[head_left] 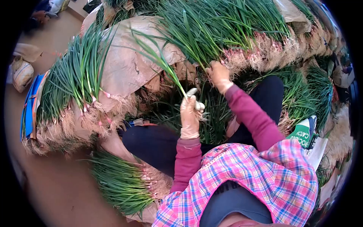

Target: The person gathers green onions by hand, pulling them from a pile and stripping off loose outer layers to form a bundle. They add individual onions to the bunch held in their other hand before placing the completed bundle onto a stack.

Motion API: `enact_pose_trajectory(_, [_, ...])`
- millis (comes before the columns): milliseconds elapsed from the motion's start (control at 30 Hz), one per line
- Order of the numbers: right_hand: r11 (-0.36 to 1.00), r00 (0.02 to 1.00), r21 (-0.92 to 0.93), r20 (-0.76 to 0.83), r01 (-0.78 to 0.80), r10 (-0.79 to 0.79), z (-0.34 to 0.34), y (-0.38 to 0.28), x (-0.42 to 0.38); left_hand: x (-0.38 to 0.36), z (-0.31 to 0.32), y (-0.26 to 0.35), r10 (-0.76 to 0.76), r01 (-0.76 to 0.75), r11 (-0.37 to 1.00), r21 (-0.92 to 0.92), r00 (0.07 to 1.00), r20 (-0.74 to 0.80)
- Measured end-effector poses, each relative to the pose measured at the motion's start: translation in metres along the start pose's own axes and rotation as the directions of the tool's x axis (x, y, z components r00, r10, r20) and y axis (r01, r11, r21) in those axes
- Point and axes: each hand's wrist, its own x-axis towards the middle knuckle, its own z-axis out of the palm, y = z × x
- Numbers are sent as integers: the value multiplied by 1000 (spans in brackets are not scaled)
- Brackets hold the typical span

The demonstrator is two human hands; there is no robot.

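Green stalks everywhere, w/ pinkish roots: we're sitting in the middle of heaped spring onions. Our left hand (pixel 190 113), gloved, is curled tight around one onion (pixel 172 73) near its white bulb end, which pokes out just above the fingers. The stalk's long axis runs up and to the left from that fist, leaves fanning toward the brown paper (pixel 128 60) that lies over the heaps.

Our right hand (pixel 218 73), also gloved, is further out, fingers closed into the root end of the big pile (pixel 227 26) ahead; whether it pinches one stalk or several we can't tell, the fingers are buried in the roots. So the held onion sits nearer our body, approx. over our lap, while the pile lies beyond and to the right of it. Left hand is the nearer one to the single onion, right hand the nearer to the pile.

Other bits: a bundle (pixel 75 79) at left lying roots toward us, another bunch (pixel 121 181) by our left knee on the floor, and a green-and-white bag (pixel 304 132) at right.
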Motion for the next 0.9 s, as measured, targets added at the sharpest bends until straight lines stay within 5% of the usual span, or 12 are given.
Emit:
enact_pose_trajectory(67, [1000, 995, 26, 103, 2, -5, 3, 9, 16, -1, 1, -4, -56, 55, 996, -68, 998, -5])
enact_pose_trajectory(133, [526, 921, 780, 390, -338, 14, -10, 14, 23, 7, -4, -6, 23, -27, 999, -38, 996, -81])
enact_pose_trajectory(200, [267, 901, 867, 434, -421, 9, -34, 16, 11, 11, -9, -6, 35, -38, 999, -17, 983, -181])
enact_pose_trajectory(267, [622, 978, 758, 197, -197, 69, -13, 28, 5, 12, -11, -12, 28, -26, 1000, 9, 980, -198])
enact_pose_trajectory(333, [982, 994, 179, -101, 57, -39, 8, 30, 0, 14, -9, -20, -47, 48, 999, 4, 988, -147])
enact_pose_trajectory(467, [994, 995, -97, 77, -55, 63, 11, 4, 15, 10, -6, -27, -66, 74, 996, 45, 985, -158])
enact_pose_trajectory(567, [918, 999, 396, 22, -38, 31, -7, -7, 19, 4, 3, -10, 82, -84, 996, -9, 987, -140])
enact_pose_trajectory(600, [459, 942, 832, 334, -313, 37, -24, -11, 12, 4, 6, -2, 137, -142, 989, -35, 984, -118])
enact_pose_trajectory(667, [347, 888, 834, 459, -428, -6, -20, 8, 5, 4, 12, 8, 149, -152, 988, -2, 975, -167])
enact_pose_trajectory(733, [618, 923, 734, 384, -282, -35, -15, 25, -2, 11, 7, -2, 68, -77, 996, -53, 985, -157])
enact_pose_trajectory(800, [267, 785, 785, 605, -559, -134, -13, 37, -2, 13, 6, -11, 47, -45, 999, 13, 983, -178])
enact_pose_trajectory(900, [456, 906, 806, 423, -378, 3, 10, 41, -19, 6, 8, -12, 48, -44, 999, 29, 986, -160])
